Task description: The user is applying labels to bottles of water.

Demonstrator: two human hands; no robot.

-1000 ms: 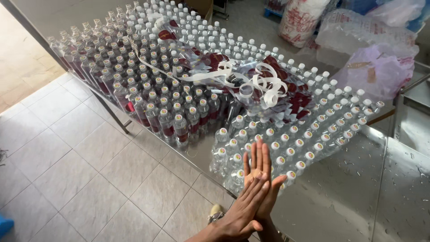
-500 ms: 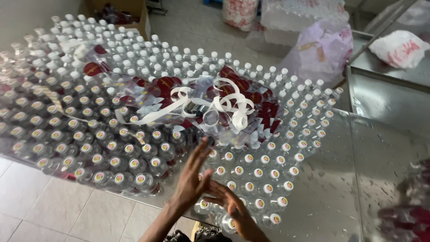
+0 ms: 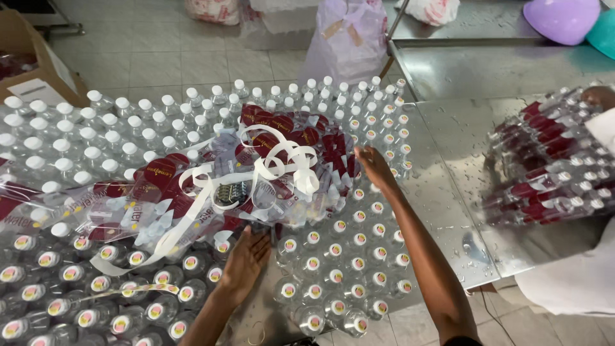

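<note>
Left hand [image 3: 246, 259]: seen at 6 o'clock of the frame, palm down, laid flat on the near edge of the heap of wrapped packs; fingers [image 3: 261, 242] held loosely together and extended toward 12 o'clock, nothing pinched.
Right hand [image 3: 373, 166]: seen just right of centre, reached out toward 11 o'clock; fingers slightly spread and laid against the right edge of the heap of packs, nothing visibly gripped.
Bottle packs [image 3: 269, 154]: shrink-wrapped packs of small water bottles with dark red labels, piled on their sides at frame centre, on top of the standing bottles; located between the two hands.
White straps [image 3: 282, 157]: loose plastic bands lying curled over the packs, trailing toward 8 o'clock.
Standing bottles [image 3: 333, 256]: clear, white-capped, upright in close rows; spread from 9 o'clock round to 4 o'clock and touching both hands' working area.
Worktop [image 3: 448, 192]: bare metal sheet, wet with droplets, visible at 3 o'clock of the right hand.
Second pack [image 3: 544, 173]: another wrapped pack of bottles, blurred, at 3 o'clock of the frame, well apart from both hands; another person's hand [image 3: 599, 96] seen at its far corner.
Cardboard box [image 3: 25, 57]: at 10 o'clock, on the tiled floor.
Plastic bag [image 3: 349, 38]: pale purple, at 12 o'clock, on the floor.
</note>
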